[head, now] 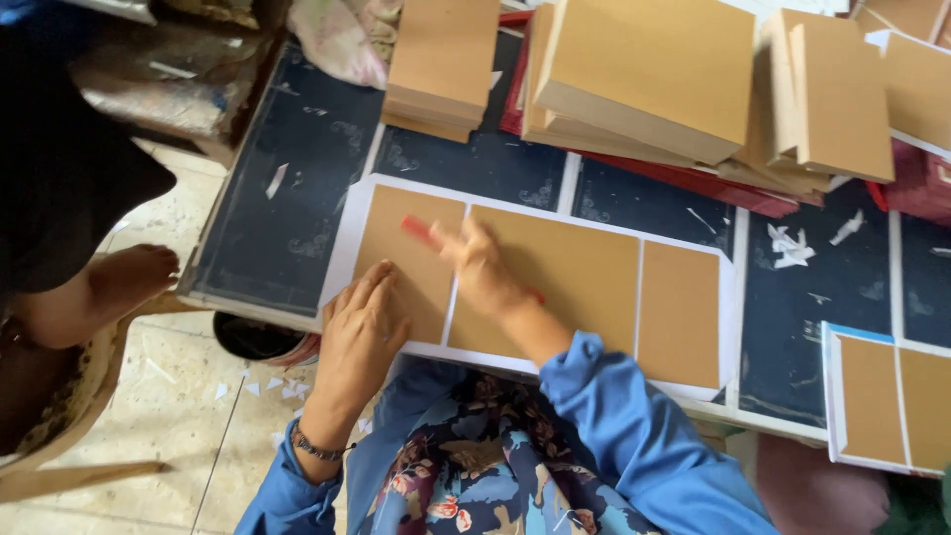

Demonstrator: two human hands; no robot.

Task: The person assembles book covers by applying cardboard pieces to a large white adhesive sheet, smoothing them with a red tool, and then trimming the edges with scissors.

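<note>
Red tool (420, 231) in the right hand (482, 267), on brown boards.
It lies slanted, tip up-left, over the white sheet (342, 238) on the counter (287, 198), right grip clenched round it; left hand (362, 332), grip released, presses flat on the left board (396, 248).
</note>
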